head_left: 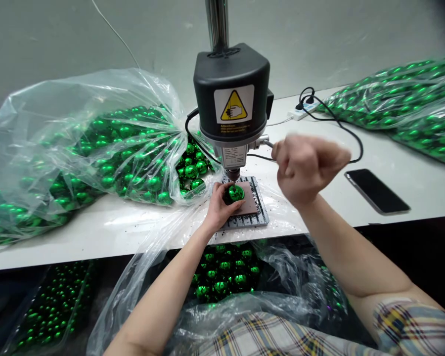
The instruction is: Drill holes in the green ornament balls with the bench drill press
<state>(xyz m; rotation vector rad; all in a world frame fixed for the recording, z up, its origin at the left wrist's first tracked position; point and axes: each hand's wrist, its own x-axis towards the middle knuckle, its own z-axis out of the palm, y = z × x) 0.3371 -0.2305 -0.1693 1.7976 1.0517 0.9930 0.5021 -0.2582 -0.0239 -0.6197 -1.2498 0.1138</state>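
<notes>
A small bench drill press [232, 94] with a black housing stands in front of me on the white table. Under its chuck, my left hand [222, 205] grips a shiny green ball [236, 193] against a pinkish square pad [250, 202]. The pad lies on the slotted grey base plate [261, 219], which is strewn with dark chips. The drill's tip meets the top of the ball or is just above it; I cannot tell which. My right hand [300, 165], blurred, is closed around the end of the drill press lever [267, 143] at the machine's right side.
A large clear bag [96, 163] of green balls lies open at left. Another full bag [404, 109] is at right, near a power strip [304, 111] and a phone [378, 191]. Below the table edge, a plastic-lined container holds more green balls [226, 272].
</notes>
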